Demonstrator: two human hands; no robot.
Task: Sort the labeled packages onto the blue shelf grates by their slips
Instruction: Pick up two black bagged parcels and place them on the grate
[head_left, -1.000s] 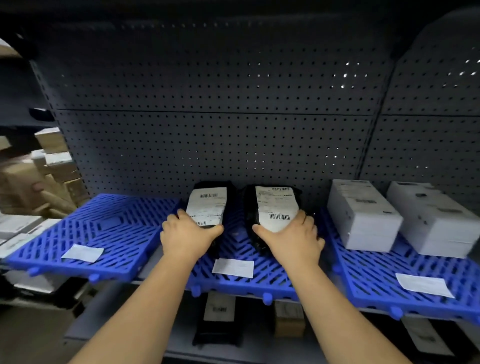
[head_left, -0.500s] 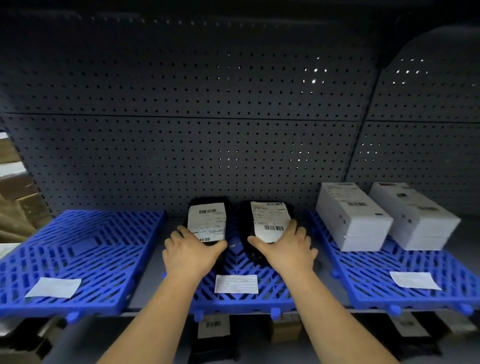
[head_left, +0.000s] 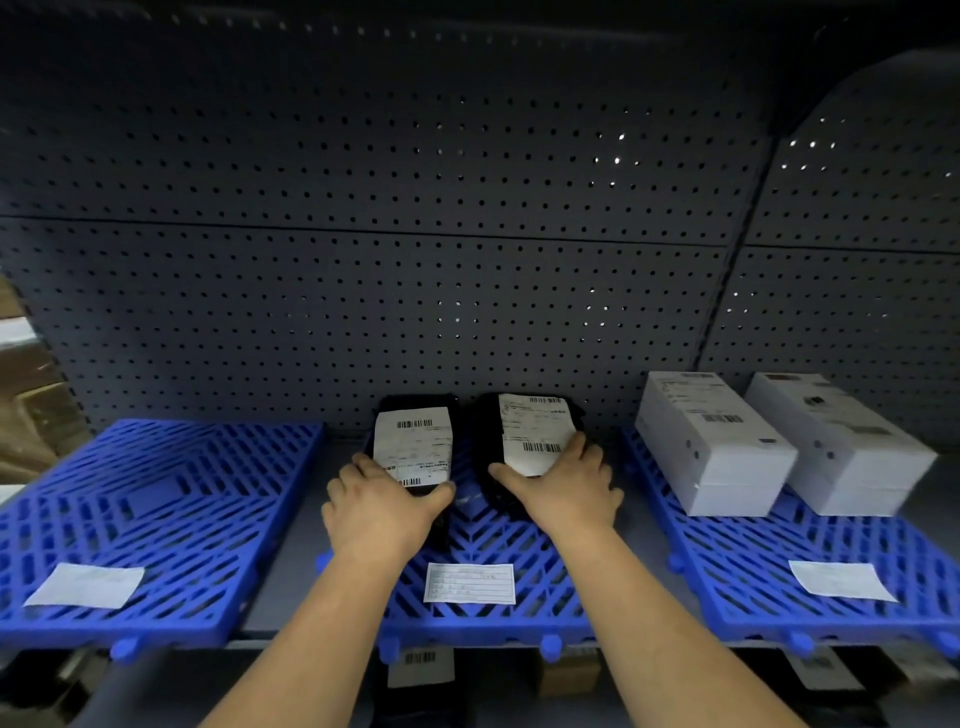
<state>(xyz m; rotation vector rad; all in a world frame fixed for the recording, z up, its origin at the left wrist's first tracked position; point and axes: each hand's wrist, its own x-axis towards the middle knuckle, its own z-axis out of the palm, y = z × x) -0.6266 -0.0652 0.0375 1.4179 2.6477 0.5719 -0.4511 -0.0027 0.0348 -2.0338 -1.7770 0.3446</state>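
Gripping the left package (head_left: 413, 441) with my left hand (head_left: 382, 512) and the right package (head_left: 530, 426) with my right hand (head_left: 566, 493), I risk dragging both down the blue grate (head_left: 483, 527) onto the slip (head_left: 469, 583) between my wrists.

Three blue slatted grates sit side by side across the lower frame: left grate (head_left: 171, 499), middle grate (head_left: 493, 540), right grate (head_left: 753, 561). Each has a white slip at its front edge, the print too blurred to read. At the back of the middle grate lie a left black package (head_left: 415, 447) and a right black package (head_left: 530, 431), labels up. Two white boxes (head_left: 711, 441) lie on the right grate.
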